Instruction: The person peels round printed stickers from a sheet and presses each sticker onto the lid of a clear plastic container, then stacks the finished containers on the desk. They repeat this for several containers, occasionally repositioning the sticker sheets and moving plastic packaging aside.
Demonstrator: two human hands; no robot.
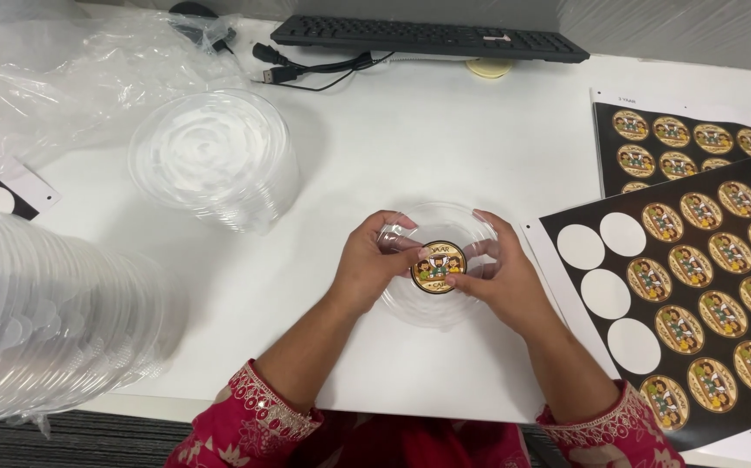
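Observation:
A clear round plastic lid (439, 222) lies on the white desk (427, 130) in front of me. A round brown and gold sticker (437, 267) sits at its middle. My left hand (374, 264) grips the lid's left rim, its thumb on the sticker's left edge. My right hand (498, 276) holds the lid's right side, fingertips pressing the sticker's right edge. Both wrists wear red embroidered sleeves.
A black sticker sheet (705, 286) with several round stickers and three bare circles lies at the right, a second sheet (679, 139) behind it. A stack of clear lids (215, 160) stands at the back left, another stack (38, 321) at the near left. Keyboard (427, 36) at the back.

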